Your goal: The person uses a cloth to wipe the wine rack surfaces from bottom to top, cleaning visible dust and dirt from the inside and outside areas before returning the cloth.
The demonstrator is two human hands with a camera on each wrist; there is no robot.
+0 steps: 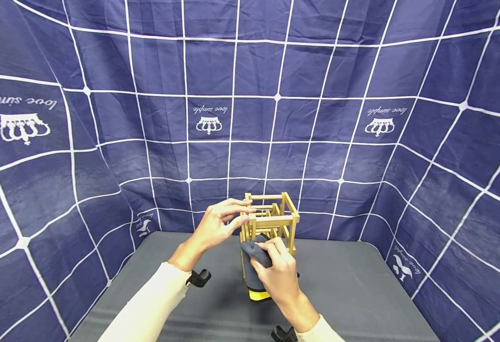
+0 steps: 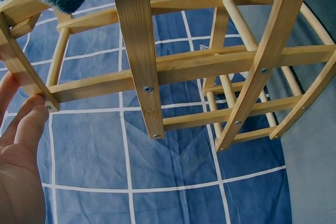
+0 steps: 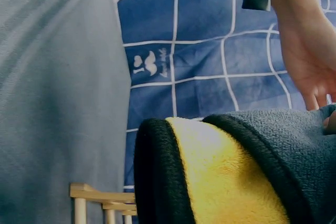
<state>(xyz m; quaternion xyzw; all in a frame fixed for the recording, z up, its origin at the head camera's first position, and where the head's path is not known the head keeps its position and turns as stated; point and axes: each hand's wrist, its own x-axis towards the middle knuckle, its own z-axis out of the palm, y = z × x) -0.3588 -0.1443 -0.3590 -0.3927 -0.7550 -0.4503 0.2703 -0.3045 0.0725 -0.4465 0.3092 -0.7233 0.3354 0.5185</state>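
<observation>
A light wooden rack (image 1: 275, 221) with several bars stands on the grey surface. My left hand (image 1: 220, 223) touches its upper left corner, the fingers nearly straight. In the left wrist view, fingertips (image 2: 34, 111) meet the end of the wooden frame (image 2: 142, 72). My right hand (image 1: 277, 268) grips a bunched dark grey towel (image 1: 256, 275) in front of the rack. A yellow band and black edging run along the towel's lower end. Close up in the right wrist view, the thick towel (image 3: 226, 166) hides most of the gripping fingers.
A dark grey cloth surface (image 1: 344, 285) lies under the rack. Blue curtains (image 1: 310, 118) with white grid lines rise behind it and on both sides. Black wrist cameras (image 1: 199, 278) are worn at both wrists.
</observation>
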